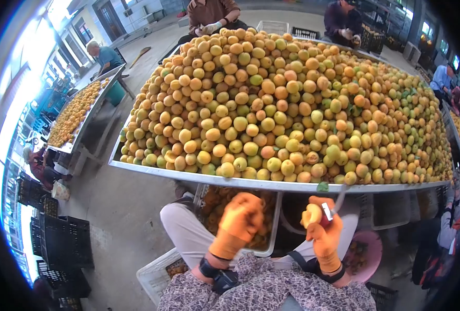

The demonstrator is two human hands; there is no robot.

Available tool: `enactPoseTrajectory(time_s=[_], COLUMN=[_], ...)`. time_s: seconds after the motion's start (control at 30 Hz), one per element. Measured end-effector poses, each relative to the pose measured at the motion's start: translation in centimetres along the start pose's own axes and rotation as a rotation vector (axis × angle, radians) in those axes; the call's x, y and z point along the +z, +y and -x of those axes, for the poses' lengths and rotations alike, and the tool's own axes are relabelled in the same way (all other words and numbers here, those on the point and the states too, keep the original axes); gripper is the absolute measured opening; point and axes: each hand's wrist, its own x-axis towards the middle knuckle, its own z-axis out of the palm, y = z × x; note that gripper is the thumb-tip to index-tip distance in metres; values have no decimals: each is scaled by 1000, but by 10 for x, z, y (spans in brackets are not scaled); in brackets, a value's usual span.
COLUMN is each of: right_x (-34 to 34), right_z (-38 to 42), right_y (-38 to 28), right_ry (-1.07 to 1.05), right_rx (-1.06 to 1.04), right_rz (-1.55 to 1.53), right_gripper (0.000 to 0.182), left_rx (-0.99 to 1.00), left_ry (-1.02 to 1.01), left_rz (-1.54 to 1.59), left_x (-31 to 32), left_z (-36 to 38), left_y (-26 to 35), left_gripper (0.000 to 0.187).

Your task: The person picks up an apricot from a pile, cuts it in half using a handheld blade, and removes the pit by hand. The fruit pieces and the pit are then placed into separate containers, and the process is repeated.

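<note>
My left hand (241, 220), in an orange glove, is closed with its fingers curled in, above a crate of cut fruit (209, 207). Whatever lies inside those fingers is hidden. In an orange glove too, my right hand (326, 233) grips an opened yellow apricot (311, 214) together with a small shiny metal blade (327, 211). Both hands are over my lap, a little apart. Just in front of them rises a big heap of yellow-orange apricots (261, 114) on a metal-rimmed table (214, 177). A green leaf (322, 186) hangs at its near edge.
A pale crate (149, 277) stands by my left leg, a pink basin (373, 256) by my right. Black crates (66, 241) are stacked on the floor at left. Two people sit across the heap; another table of apricots (77, 116) stands at far left.
</note>
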Motion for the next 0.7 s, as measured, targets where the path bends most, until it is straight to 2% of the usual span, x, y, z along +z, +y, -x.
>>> enactPoseTrajectory(time_s=[0.07, 0.1, 0.13, 0.2, 0.33, 0.4, 0.47, 0.5, 0.53, 0.6, 0.63, 0.67, 0.7], right_x=[9, 12, 21, 20, -5, -21, -36, -40, -44, -56, -63, -68, -71], right_z=[-7, -18, -28, -36, -21, -12, -3, 2, 5, 9, 11, 13, 12], right_y=[9, 17, 22, 41, 23, 4, 1, -4, -7, -3, -1, 1, 3], right_ry=[-31, -131, -213, -215, 130, 282, 343, 381, 414, 467, 473, 481, 487], right_rx=[-191, -263, -286, -169, -72, -36, -86, -80, -77, -92, -68, -47, -33], right_rz=[118, 422, 522, 419, 90, 122, 147, 148, 148, 133, 133, 132, 105], right_gripper=[60, 64, 63, 51, 24, 20, 19, 19, 19, 19, 18, 17, 16], left_rx=[181, 239, 301, 312, 238, 209, 40, 165, 346, 313, 366, 422, 372], left_ry=[194, 225, 251, 234, 174, 10, -190, -307, -341, -167, -122, -93, -105], left_rz=[42, 40, 39, -33, -52, -204, -151, -397, -789, -712, -797, -752, -805], left_x=[-6, -8, -9, -4, 13, 38, 78, 85, 87, 103, 101, 95, 88], left_z=[9, 10, 11, 13, -7, -28, -45, -54, -58, -54, -58, -64, -71], left_y=[32, 42, 51, 59, 46, 26, 10, 0, 3, 9, 8, 1, 1], left_gripper=[7, 7, 7, 9, 14, 19, 27, 37, 39, 38, 36, 36, 35])
